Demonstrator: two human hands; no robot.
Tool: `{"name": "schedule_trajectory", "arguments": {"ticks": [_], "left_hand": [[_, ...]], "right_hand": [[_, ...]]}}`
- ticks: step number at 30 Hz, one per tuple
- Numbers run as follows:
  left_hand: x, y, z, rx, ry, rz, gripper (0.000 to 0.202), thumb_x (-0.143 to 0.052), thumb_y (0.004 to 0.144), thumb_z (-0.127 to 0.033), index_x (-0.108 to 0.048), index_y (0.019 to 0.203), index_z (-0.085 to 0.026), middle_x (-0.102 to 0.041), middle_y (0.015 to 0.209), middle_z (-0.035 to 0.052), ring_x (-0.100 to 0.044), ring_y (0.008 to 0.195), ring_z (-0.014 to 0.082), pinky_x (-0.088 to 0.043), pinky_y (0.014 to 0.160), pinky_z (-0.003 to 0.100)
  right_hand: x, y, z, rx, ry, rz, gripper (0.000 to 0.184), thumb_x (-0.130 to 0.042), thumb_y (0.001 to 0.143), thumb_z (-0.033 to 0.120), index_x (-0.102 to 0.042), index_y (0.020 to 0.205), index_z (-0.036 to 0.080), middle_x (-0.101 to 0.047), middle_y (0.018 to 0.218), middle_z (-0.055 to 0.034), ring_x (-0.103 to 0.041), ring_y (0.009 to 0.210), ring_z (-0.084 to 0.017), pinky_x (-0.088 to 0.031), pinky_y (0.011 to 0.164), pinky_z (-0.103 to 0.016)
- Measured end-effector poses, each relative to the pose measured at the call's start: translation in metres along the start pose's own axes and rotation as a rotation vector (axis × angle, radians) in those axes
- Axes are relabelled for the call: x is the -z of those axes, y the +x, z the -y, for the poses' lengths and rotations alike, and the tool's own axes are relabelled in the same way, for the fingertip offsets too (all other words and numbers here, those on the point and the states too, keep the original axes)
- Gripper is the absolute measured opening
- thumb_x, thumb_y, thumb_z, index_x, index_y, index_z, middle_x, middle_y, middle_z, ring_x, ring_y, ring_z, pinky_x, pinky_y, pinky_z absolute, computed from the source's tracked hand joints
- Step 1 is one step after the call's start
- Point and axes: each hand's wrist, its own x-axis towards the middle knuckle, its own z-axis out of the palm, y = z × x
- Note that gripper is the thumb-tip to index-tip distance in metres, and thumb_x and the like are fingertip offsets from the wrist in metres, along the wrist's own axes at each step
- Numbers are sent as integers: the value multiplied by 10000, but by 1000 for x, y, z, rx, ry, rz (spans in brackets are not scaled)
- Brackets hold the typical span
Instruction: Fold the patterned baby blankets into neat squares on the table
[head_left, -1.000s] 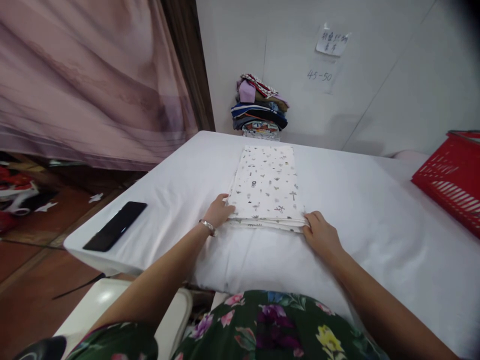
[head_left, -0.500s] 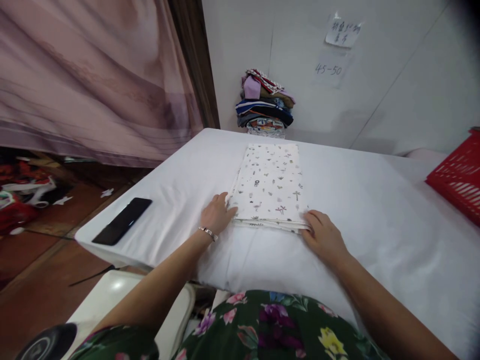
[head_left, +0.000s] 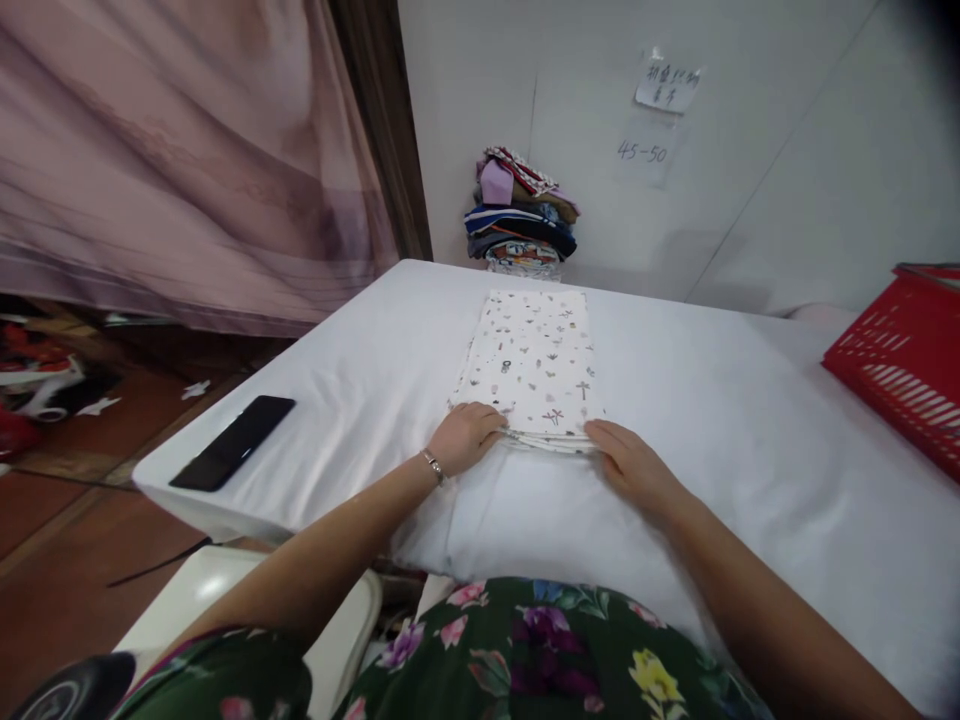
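A white cloth (head_left: pixel 529 360) with small printed palms and animals lies folded in several layers, its folded edge towards me. At its near left corner my left hand (head_left: pixel 466 437), with a bracelet at the wrist, has its fingers over the top layer and is closed on the edge. My right hand (head_left: pixel 634 465) grips the near right corner, fingers on top and thumb low at the edge. The layers between the two hands are slightly loose. My fingertips hide both near corners.
The cloth lies on a white-covered table (head_left: pixel 720 420). A black phone (head_left: pixel 234 443) rests near the left edge. Behind stands a pile of folded fabrics (head_left: pixel 521 215) by the wall. A red plastic basket (head_left: pixel 900 350) is at the right. A pink curtain (head_left: pixel 187 160) hangs at the left.
My left hand has moved right along the near edge, its fingers now over the cloth's corner. My right hand stays at the right corner. The camera view has shifted slightly.
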Motion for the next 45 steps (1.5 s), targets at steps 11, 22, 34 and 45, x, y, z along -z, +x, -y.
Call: {"name": "schedule_trajectory", "arguments": {"ticks": [11, 22, 34, 45], "left_hand": [[-5, 2, -40, -141, 70, -126, 176, -445, 866, -214, -598, 949, -188, -584, 991, 76, -493, 956, 192, -376, 836, 360], [-30, 49, -81, -165, 228, -99, 133, -485, 851, -224, -568, 950, -190, -540, 999, 76, -463, 970, 221, -351, 811, 382], [-39, 57, -83, -131, 87, -138, 88, -472, 834, -158, -539, 890, -171, -568, 1062, 77, -485, 1006, 211, -388, 838, 377], [-45, 62, -91, -172, 70, -94, 112, -469, 843, -178, -547, 922, -175, -569, 1107, 82, -497, 1038, 217, -382, 864, 380]], "right_hand": [[15, 27, -12, -264, 275, -49, 357, -409, 863, 319, -534, 1182, 220, -647, 1065, -45, -613, 781, -175, -499, 678, -300], [4, 13, -11, -109, 216, -63, 394, -463, 852, 333, -480, 1232, 228, -561, 1207, -69, -507, 1110, -204, -408, 946, -375], [1, 10, -3, -508, 217, -29, 177, -496, 744, 239, -564, 902, 201, -586, 738, 9, -509, 647, -136, -372, 599, -248], [4, -1, -2, -500, 492, -48, 226, -459, 789, 268, -583, 973, 226, -564, 673, 35, -488, 576, -125, -366, 554, -239]]}}
